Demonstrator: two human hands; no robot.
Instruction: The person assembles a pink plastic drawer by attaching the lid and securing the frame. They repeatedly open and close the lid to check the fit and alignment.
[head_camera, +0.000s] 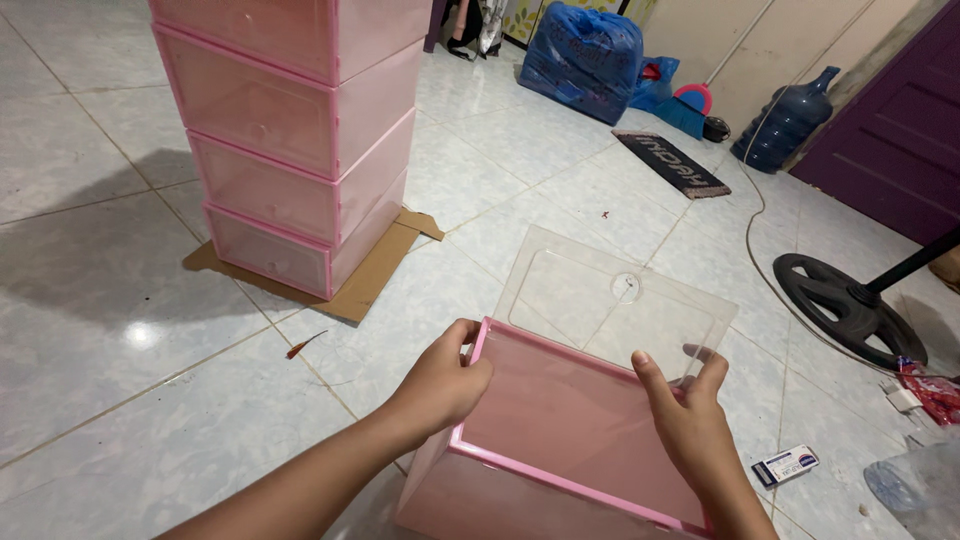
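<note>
Fingers of the left hand (440, 385) were curled over the left edge of a pink box (560, 440), thumb outside and fingertips inside the frame, so that hand gripped the box wall. The right hand (690, 425) pinched the far right corner of the same box, thumb up along the rim, where the see-through door panel (610, 300) met the pink frame. Both hands were therefore closed on the box, not spread wide.

The box sat low and near, resting on the tiled floor (120, 400), tilted with its open side facing up and away. The clear panel, with a round finger hole, hung open beyond the far rim and lay almost flat over the tiles.

To handle this well, I judge that each hand should keep an even grip on opposite sides, so the thin frame does not twist, and that the panel's hinge edge wants gentle pressure, not force.

Further left and far stood a stack of matching pink boxes (290, 150) on a flattened piece of cardboard (370, 280). To the right lay a black fan base (850, 300) with a cable, a small white and blue packet (785, 465) and a red wrapper (930, 390). At the far side were a blue bag (585, 55), a dark doormat (670, 162) and a big blue water bottle (785, 125).
</note>
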